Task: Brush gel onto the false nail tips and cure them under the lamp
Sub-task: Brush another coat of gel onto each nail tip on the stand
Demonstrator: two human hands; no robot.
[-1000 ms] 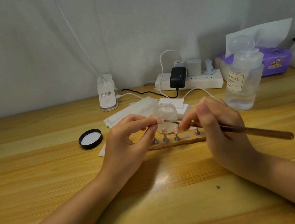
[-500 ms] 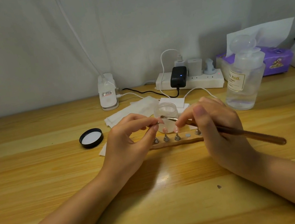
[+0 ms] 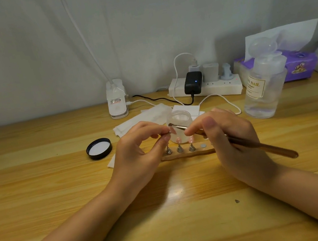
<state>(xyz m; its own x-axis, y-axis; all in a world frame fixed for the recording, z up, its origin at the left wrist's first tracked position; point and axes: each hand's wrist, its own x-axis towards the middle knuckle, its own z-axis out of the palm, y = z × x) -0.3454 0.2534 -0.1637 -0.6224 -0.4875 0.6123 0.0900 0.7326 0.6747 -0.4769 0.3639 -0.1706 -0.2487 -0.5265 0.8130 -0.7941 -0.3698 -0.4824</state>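
Since a second ago we see the brush (image 3: pixel 242 144) tip lifted from down by the stand to the level of the jar's mouth, and its handle end has dropped a little lower on the right; the rest of the desk is unchanged.

Our right hand (image 3: pixel 228 136) has its fingers curled round the brush, thumb on top, the bristles pointing left toward the left hand (image 3: pixel 136 151). The left hand pinches a small metal holder (image 3: pixel 166 133) between thumb and forefinger; whether a nail tip sits on it we cannot tell. The brush tip lies just beside that pinch, in front of the open gel jar (image 3: pixel 179 121).

Below the hands lies the wooden stand (image 3: pixel 186 153), with three metal pegs upright on it; two carry pink nail tips (image 3: pixel 178 139). One bare round spot (image 3: pixel 203 145) shows on the stand to their right.

The surface is a pale wooden desk (image 3: pixel 171 223) against a grey-white wall. The black jar lid (image 3: pixel 99 148) lies upside down to the left, well apart from the hands. White wipes (image 3: pixel 143 118) lie behind the jar. Along the wall stand the lamp base (image 3: pixel 116 100), a power strip (image 3: pixel 211 88) with plugs, and a purple tissue box (image 3: pixel 300 64). A clear bottle (image 3: pixel 264 86) stands at right, near the brush hand. The near half of the desk holds only our forearms.
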